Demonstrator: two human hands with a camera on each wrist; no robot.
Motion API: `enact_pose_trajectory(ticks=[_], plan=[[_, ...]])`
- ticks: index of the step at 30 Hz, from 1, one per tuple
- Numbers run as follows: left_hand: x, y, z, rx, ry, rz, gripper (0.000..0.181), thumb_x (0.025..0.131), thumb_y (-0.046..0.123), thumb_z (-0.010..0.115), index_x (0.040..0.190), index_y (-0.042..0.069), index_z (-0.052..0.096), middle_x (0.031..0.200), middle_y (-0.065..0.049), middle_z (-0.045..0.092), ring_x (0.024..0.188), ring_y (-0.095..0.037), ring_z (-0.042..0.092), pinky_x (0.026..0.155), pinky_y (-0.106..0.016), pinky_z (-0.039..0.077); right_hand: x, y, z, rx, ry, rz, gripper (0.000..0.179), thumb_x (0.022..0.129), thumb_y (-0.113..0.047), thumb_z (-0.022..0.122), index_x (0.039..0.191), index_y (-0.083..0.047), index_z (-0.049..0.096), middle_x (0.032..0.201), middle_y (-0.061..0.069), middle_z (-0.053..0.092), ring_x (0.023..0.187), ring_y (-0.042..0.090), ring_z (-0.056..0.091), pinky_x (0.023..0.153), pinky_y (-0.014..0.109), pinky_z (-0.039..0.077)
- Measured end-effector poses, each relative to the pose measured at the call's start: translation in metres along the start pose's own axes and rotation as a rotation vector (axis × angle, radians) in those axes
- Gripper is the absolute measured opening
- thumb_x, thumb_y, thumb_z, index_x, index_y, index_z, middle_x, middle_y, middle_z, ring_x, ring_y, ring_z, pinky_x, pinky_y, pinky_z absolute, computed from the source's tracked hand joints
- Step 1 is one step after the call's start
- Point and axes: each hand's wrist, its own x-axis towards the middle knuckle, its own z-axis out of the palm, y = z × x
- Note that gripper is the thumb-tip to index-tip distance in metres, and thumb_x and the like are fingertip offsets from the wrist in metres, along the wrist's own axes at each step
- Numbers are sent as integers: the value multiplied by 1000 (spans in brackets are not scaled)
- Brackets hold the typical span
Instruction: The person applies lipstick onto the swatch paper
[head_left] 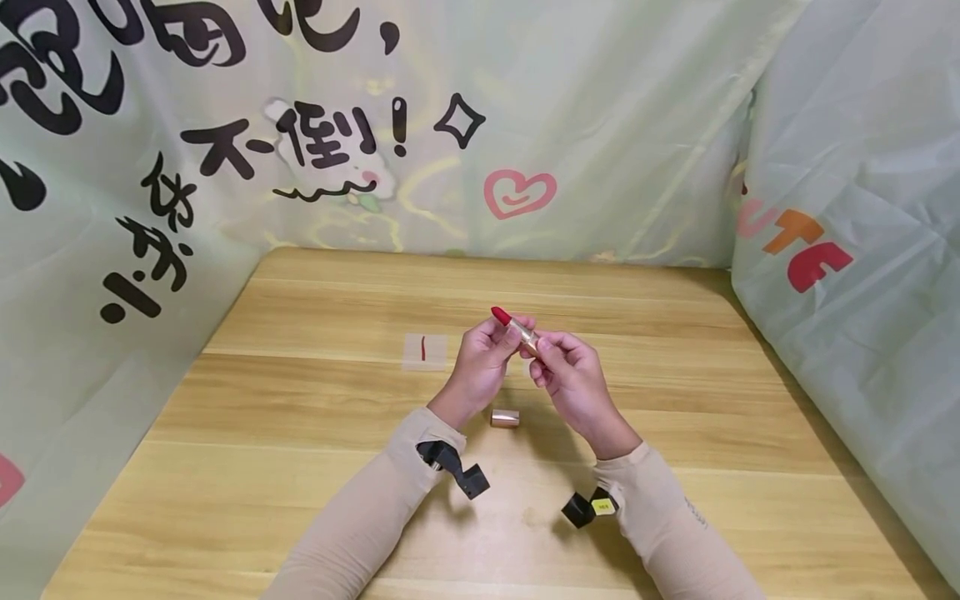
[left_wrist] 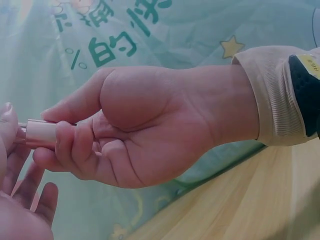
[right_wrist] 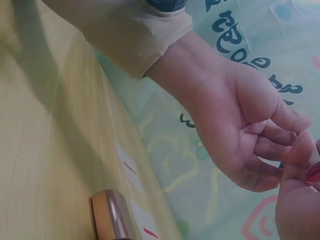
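Both hands hold an uncapped lipstick (head_left: 522, 332) above the table, its red tip pointing up and to the left in the head view. The left hand (head_left: 481, 362) pinches the metallic tube (left_wrist: 41, 134) between thumb and curled fingers. At the lower end, the right hand (head_left: 572, 375) grips the base with thumb and fingertips. The right wrist view catches the red tip (right_wrist: 313, 173) at its right edge, partly behind the left hand's fingers. Below the hands, the shiny rose-gold cap (head_left: 505, 418) lies on its side on the table.
A small pale paper (head_left: 413, 353) with a red stroke lies left of the hands on the wooden table (head_left: 300, 400). Another marked slip (right_wrist: 144, 225) shows in the right wrist view, near the cap. Printed cloth (head_left: 637, 125) hangs behind and at both sides.
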Motion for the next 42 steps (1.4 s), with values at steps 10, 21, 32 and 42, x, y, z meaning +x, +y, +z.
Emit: enact_pose_trajectory(ticks=[10,21,32,42], plan=[[2,2,2,34,38,13,28,75,31,65,93,9,63,91,-4,65,75,-12,58,76,-23,47,0,3,1,-313,89,-124,19,90,5,49,107,13,51,86,3,67,63,11,57,56,20,49],[4,5,2,83,68,-2,34,72,35,68,91,9,63,91,-2,66,82,-12,59,80,-25,48,2,13,-3,-513,83,-396,25,80,16,57,105,18,52,90,31,60,69,13,63,59,24,52],[4,10,4,127,83,-1,23,71,31,69,81,12,62,88,-1,66,88,-15,60,87,-34,46,5,18,-4,-640,92,-622,32,67,26,63,97,19,55,90,33,60,78,11,64,62,21,52],[4,16,10,166,151,-6,15,82,-3,63,75,9,58,87,-7,65,87,-16,63,89,-34,45,7,7,10,-708,93,-858,26,58,32,63,79,21,53,85,34,60,84,26,64,68,25,53]])
